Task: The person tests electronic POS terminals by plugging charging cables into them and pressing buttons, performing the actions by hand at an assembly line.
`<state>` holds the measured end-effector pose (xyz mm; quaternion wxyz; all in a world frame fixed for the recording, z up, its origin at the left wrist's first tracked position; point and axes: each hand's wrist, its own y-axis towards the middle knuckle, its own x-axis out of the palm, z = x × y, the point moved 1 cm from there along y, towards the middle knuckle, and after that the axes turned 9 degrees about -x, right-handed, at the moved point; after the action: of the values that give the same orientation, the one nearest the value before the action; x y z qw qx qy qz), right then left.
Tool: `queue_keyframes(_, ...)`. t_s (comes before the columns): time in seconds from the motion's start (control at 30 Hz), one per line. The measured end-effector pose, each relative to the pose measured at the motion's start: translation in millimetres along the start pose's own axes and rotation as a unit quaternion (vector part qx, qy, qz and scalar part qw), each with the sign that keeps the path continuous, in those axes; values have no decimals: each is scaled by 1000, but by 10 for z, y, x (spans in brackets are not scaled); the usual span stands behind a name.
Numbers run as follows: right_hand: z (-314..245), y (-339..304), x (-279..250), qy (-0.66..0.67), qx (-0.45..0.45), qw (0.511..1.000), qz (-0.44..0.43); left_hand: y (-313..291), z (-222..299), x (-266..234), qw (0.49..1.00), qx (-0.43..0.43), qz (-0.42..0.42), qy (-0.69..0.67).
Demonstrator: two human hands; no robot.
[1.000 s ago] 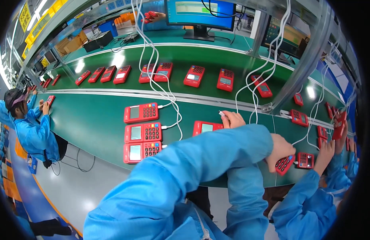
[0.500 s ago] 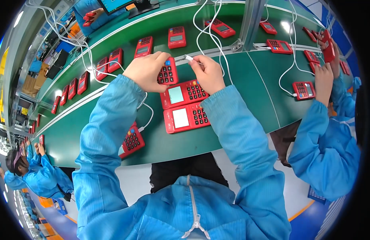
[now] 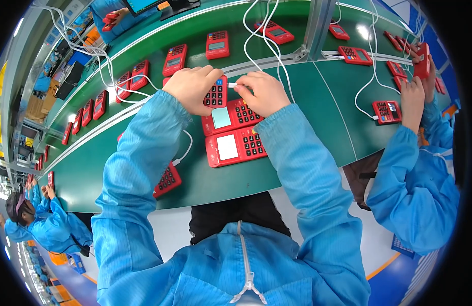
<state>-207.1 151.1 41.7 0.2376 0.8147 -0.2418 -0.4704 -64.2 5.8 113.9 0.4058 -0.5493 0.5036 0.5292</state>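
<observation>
My left hand [image 3: 192,87] is closed around a red card payment terminal [image 3: 216,94], whose black keypad shows past my fingers. My right hand [image 3: 264,93] pinches a white cable plug [image 3: 233,85] against the terminal's right end; whether it is seated inside cannot be made out. Just below lie two more red terminals side by side on the bench, an upper one [image 3: 221,118] and a lower one [image 3: 227,147], both with lit pale screens. Partly behind my left forearm rests another terminal [image 3: 167,180] with a white cable plugged into it.
The green bench [image 3: 307,132] holds a cabled terminal [image 3: 387,112] at right, near a co-worker's hand [image 3: 413,99]. Along the raised green shelf stand several red terminals, one being [image 3: 217,45]. White cables [image 3: 269,41] hang in front, beside a metal post [image 3: 317,30].
My right hand has moved left, bringing the plug from a small gap away up to the terminal's end. The held terminal has shifted slightly right.
</observation>
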Motion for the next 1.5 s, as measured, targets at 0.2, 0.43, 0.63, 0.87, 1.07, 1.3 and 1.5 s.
queue_keyframes(0.2, 116, 10, 25, 86, 53, 995, -3, 176, 84, 35, 999, 9, -1, 43)
queue_keyframes(0.43, 265, 4, 0, -8, 66, 996, 58, 462, 184, 101, 999, -42, -18, -7)
queue_keyframes(0.63, 402, -11, 125, -109, 75, 979, 154, 664, 109, 569, 981, -63, 56, -176)
queue_keyframes(0.87, 375, -78, 223, -65, 90, 993, 48, 524, 176, 807, 983, -47, 84, -158)
queue_keyframes(1.07, 273, -175, 179, -93, 65, 993, 23, -90, 108, 351, 991, -5, -3, -137)
queue_keyframes(1.3, -130, -33, 122, 21, 10, 999, 46, -1710, -975, -227, 927, -166, 126, -313)
queue_keyframes(1.5, -516, 308, -232, 13, -135, 990, 30, -2342, -1689, 813, 808, -340, 238, -418)
